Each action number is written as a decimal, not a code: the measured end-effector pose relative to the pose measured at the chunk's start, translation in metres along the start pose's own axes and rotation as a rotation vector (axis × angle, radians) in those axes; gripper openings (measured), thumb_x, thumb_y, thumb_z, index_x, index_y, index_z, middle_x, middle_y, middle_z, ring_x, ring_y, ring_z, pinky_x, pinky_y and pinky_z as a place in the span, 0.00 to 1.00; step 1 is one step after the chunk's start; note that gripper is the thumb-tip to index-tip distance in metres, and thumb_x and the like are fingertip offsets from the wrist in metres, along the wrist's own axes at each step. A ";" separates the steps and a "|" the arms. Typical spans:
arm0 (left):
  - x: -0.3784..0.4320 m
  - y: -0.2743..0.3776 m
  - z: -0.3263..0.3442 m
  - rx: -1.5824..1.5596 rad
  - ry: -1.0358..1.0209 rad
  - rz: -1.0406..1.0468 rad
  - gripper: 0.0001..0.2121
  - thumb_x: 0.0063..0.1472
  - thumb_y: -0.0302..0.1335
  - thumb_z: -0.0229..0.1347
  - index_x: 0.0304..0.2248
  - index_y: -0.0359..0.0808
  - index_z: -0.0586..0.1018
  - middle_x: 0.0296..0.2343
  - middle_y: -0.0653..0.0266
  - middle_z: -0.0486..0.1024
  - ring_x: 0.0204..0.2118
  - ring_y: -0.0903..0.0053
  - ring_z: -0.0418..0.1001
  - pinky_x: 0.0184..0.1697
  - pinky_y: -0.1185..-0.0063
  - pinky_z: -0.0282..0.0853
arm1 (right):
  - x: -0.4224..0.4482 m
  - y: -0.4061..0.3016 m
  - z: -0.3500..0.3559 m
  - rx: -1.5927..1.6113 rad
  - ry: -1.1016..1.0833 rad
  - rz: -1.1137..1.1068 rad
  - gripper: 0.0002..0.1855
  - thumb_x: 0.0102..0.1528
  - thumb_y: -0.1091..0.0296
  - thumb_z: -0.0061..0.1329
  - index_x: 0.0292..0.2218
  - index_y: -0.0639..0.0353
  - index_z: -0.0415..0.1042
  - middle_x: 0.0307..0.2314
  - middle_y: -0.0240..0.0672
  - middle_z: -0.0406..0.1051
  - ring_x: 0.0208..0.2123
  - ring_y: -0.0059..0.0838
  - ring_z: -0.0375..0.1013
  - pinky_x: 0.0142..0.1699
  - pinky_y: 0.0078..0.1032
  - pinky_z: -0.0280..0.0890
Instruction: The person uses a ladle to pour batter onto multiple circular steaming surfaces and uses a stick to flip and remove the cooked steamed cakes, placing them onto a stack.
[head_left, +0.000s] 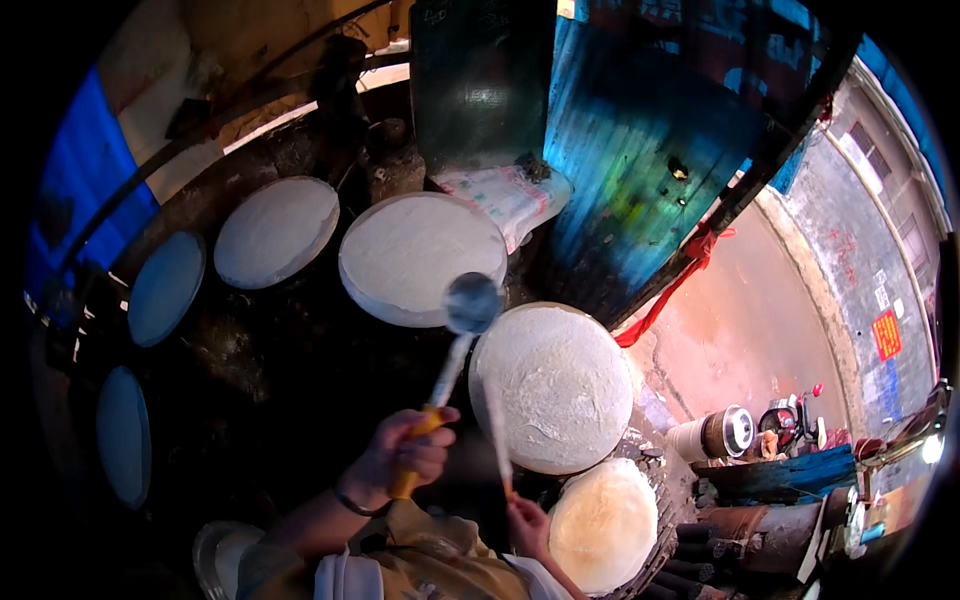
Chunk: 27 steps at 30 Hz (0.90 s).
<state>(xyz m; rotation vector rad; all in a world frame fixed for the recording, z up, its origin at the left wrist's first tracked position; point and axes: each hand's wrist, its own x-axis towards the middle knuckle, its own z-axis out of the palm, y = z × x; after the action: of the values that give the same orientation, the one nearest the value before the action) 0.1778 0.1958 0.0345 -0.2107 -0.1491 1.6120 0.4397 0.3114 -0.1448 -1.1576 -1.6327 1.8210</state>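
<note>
My left hand (420, 450) is closed round the yellow handle of a metal ladle (474, 303); its blurred round bowl is over the edges of two pale round griddles. In my right hand (528, 525) is a slim, pale, blurred stick or spatula (498, 427), its far end over the near left part of a white-coated round griddle (555, 390). Beyond the ladle is another pale round griddle (420, 255). Close to my right hand lies a round, cream and light brown flatbread or pancake (604, 525). What the ladle holds cannot be made out.
Several more pale discs, including one (277, 232), curve round the left. A metal bowl (217, 555) is at lower left. A printed sack (510, 195) lies behind the griddles. Blue corrugated sheeting (622, 172) and a post with red cloth (697, 251) bound the right. Dark cylinders (690, 570) lie at lower right.
</note>
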 end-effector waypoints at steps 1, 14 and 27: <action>-0.020 0.008 -0.005 -0.017 0.021 0.059 0.15 0.59 0.28 0.45 0.44 0.30 0.66 0.15 0.74 0.55 0.13 0.93 0.54 0.15 0.93 0.57 | -0.008 0.001 0.005 -0.150 -0.058 -0.074 0.13 0.50 0.66 0.51 0.37 0.62 0.72 0.19 0.27 0.70 0.17 0.14 0.63 0.22 0.15 0.59; -0.248 0.049 -0.022 0.015 0.354 0.792 0.09 0.62 0.24 0.39 0.41 0.33 0.65 0.14 0.76 0.55 0.11 0.94 0.51 0.12 0.92 0.51 | 0.107 -0.022 -0.070 -0.264 0.779 -0.141 0.11 0.47 0.67 0.51 0.31 0.65 0.73 0.19 0.33 0.70 0.23 0.25 0.68 0.30 0.21 0.63; -0.382 0.091 0.028 -0.293 -0.189 0.891 0.08 0.61 0.23 0.39 0.37 0.28 0.66 0.14 0.75 0.55 0.12 0.93 0.55 0.14 0.90 0.56 | 0.062 -0.031 0.129 0.224 0.321 -0.164 0.09 0.52 0.65 0.48 0.35 0.57 0.67 0.14 0.24 0.62 0.11 0.14 0.56 0.13 0.14 0.52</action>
<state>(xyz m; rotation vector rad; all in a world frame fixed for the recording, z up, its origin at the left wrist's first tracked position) 0.0999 -0.1888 0.0584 -0.3832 -0.4889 2.4968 0.2952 0.2900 -0.1386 -1.1137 -1.2683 1.5742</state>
